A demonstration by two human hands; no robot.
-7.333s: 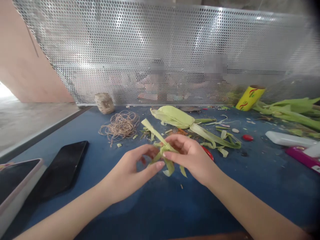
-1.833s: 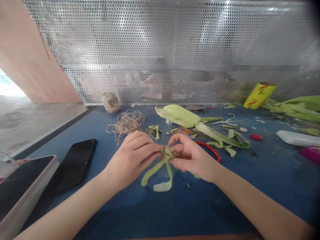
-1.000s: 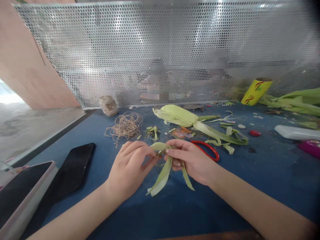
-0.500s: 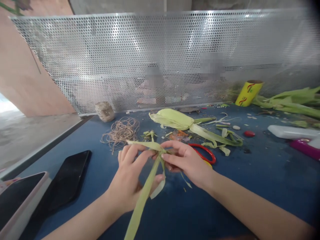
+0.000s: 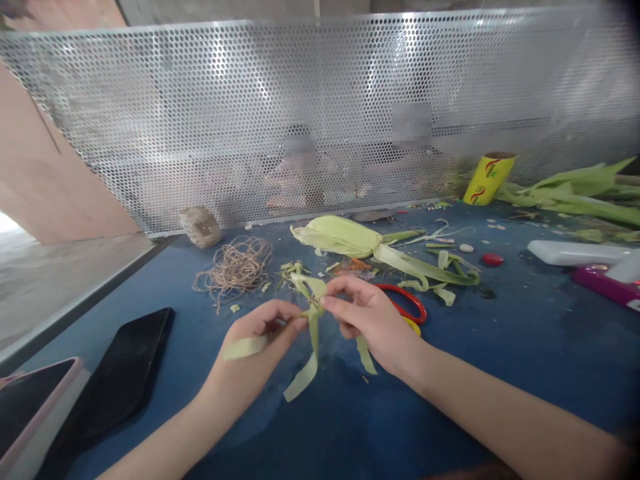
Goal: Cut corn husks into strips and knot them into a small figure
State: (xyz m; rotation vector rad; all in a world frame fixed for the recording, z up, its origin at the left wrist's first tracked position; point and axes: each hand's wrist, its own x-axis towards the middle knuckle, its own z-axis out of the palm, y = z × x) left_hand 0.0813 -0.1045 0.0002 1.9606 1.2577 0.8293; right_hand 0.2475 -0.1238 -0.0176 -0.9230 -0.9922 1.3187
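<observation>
A blue table [image 5: 380, 427] spreads around six o'clock; a perforated metal screen [image 5: 320, 93] crosses twelve, with what may be a grey wall [image 5: 270, 9] above; a pink wall [image 5: 30, 173] stands towards ten, grey floor [image 5: 85, 263] and bright light [image 5: 6, 225] at nine

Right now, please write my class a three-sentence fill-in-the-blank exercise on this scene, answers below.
The left hand and right hand hold corn husk strips above a table coloured ____.
The black smartphone lies nearer the ____ hand.
The printed tube near the perforated metal screen is mainly ____.
Missing words: blue; left; yellow.
</observation>
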